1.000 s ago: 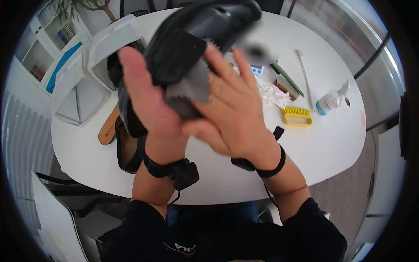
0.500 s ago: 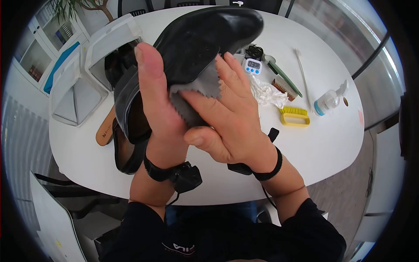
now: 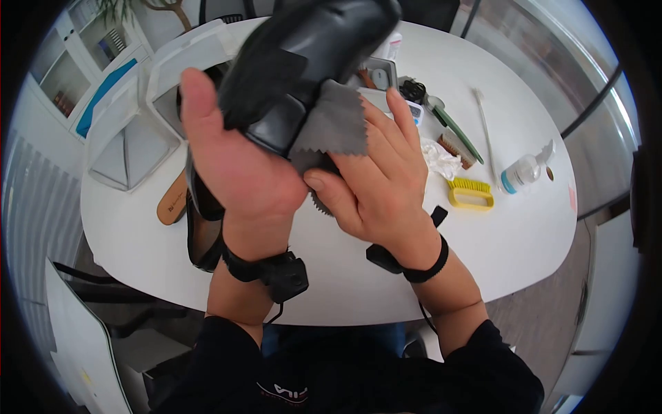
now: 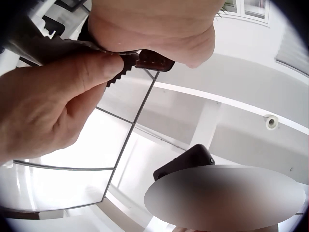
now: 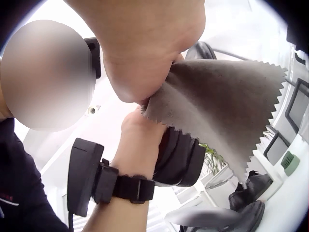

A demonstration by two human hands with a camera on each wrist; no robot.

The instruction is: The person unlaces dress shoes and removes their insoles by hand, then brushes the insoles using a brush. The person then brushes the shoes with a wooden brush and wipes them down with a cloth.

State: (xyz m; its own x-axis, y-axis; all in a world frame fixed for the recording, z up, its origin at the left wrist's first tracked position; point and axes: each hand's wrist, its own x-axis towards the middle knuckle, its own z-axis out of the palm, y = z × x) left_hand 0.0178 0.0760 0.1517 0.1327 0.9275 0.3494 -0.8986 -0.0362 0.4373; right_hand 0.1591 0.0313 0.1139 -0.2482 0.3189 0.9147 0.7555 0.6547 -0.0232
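Observation:
In the head view my left hand [image 3: 241, 159] holds up a black leather shoe [image 3: 324, 48], its heel toward me and its toe pointing away to the upper right. The thumb stands out at the left, and the other fingers are hidden behind the shoe. My right hand [image 3: 386, 179] holds a grey cloth [image 3: 334, 124] with zigzag edges against the right side of the heel. The left wrist view shows the right thumb [image 4: 91, 72] pinching the cloth near the left palm. In the right wrist view the cloth [image 5: 227, 96] hangs spread from the hand.
More black shoes [image 3: 205, 238] and a wooden shoe-shaped piece [image 3: 172, 200] lie at left, before a white mesh box [image 3: 127, 162]. At right are a yellow brush [image 3: 472, 194], a green-handled brush [image 3: 458, 134], crumpled white material [image 3: 439, 160], a clear bottle [image 3: 522, 174] and a thin white stick [image 3: 485, 124].
The shoe has turned from showing its side to showing its heel, and the left hand has shifted left. The cloth now lies along the heel's right side, still in my right hand.

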